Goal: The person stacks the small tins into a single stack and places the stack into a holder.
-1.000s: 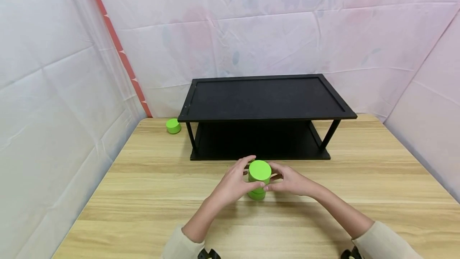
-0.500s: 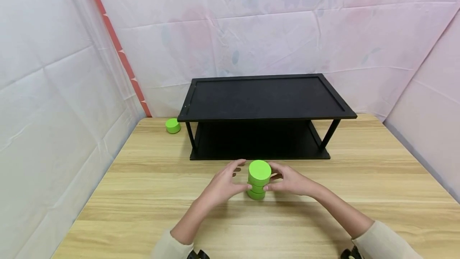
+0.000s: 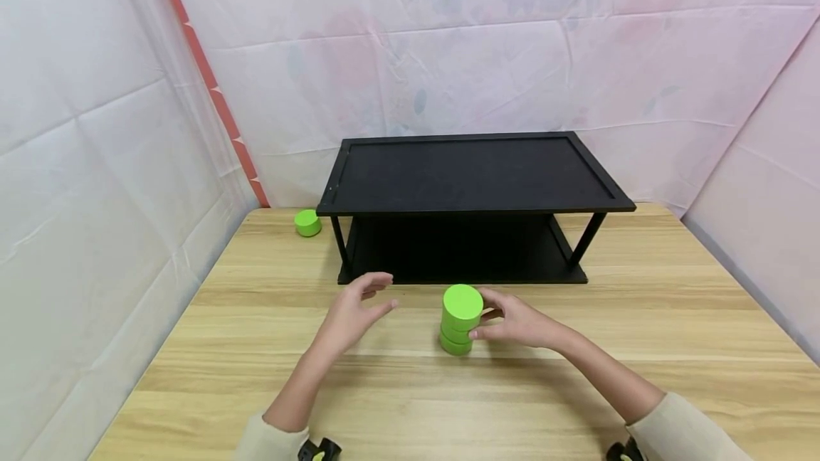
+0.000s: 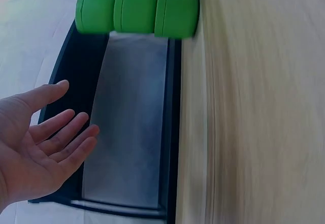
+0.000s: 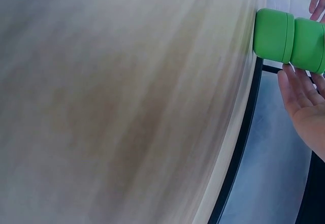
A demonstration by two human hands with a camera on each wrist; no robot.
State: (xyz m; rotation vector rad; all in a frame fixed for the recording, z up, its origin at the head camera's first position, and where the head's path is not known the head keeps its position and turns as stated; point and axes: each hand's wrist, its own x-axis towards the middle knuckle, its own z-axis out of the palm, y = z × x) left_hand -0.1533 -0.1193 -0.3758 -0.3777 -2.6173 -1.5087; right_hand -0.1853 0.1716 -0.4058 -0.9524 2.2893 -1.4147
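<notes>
Several views show a stack of three round green lidded containers [image 3: 460, 311], upright on the wooden table. The left wrist view sees the same green containers [image 4: 136, 12] sideways across its top. My right hand [image 3: 517, 320] touches the right side of the stack, thumb in front and fingers behind; in the right wrist view its fingers [image 5: 300, 89] lie fairly straight against the containers. To the left of the stack, my left hand [image 3: 352, 310] hovers over the table, holding nothing. Its fingers are loosely spread in the left wrist view.
Behind the stack stands a black two-tier rack [image 3: 477, 176] with a lower shelf [image 3: 458, 255]. Another green container [image 3: 308, 223] sits alone near the table's back left. White cloth walls [image 3: 397, 70] enclose the wooden table [image 3: 243, 375] at the back and sides.
My left hand has let go of the stack and moved left, away from it. My right hand stays beside the stack, which stands in the same place.
</notes>
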